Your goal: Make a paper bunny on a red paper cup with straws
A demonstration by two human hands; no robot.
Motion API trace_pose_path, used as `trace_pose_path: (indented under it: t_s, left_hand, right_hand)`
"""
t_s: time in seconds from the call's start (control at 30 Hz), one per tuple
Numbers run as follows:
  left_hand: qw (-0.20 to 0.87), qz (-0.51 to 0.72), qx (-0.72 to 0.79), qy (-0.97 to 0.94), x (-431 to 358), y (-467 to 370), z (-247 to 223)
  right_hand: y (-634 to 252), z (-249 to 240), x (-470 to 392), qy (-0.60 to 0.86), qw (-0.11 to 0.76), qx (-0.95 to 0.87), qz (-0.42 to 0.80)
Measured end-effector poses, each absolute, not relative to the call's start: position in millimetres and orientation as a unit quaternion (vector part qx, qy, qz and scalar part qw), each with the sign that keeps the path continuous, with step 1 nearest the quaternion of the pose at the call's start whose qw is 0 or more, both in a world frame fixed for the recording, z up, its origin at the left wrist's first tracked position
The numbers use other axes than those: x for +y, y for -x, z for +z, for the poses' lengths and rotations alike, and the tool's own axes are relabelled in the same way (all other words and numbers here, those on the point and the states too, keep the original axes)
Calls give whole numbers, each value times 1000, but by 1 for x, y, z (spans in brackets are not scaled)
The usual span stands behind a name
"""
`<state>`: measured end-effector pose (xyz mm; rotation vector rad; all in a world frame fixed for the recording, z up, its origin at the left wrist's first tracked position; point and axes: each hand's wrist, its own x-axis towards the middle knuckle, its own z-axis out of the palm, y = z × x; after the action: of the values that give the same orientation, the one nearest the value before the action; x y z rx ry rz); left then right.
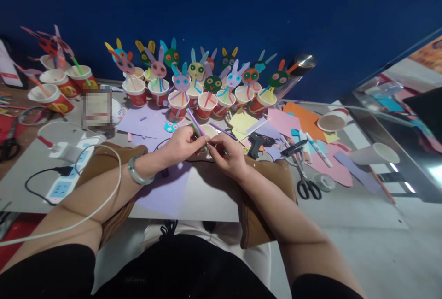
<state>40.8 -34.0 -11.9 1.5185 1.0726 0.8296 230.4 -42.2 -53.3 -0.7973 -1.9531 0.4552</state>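
My left hand (184,144) is closed round a purple and green strip (195,124), which points up and away from its fingers. My right hand (228,155) meets it at the strip's lower end, its fingertips pinched together; what they hold is too small to make out. Just beyond the hands stand red and white paper cups (207,104) with paper rabbit heads (213,84) on strips. A blue round face piece (171,126) lies left of the strip. Behind the hands, a pale cup (209,130) is partly hidden.
A black glue gun (258,143), scissors (305,184), markers (319,151) and coloured paper (286,123) lie on the right. On the left are a power strip (67,177) and a white cable (119,170) crossing my left forearm. Brown cloth (265,188) lies under both arms.
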Motion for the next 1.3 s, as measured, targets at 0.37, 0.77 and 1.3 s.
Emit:
trace_pose_path:
  t_s: [0.37,0.77,1.3]
  left_hand:
    - [504,342,439,-661,-38,-40,-6]
    - [506,370,428,-651,-39,-42,-6]
    - [374,383,449,-716,-38,-39,-13]
  right_hand:
    - [-227,-42,-38,337,444,-635,535]
    - [-228,-38,-41,339,439,-621,554]
    - [-227,-36,-38,344,411,-640,550]
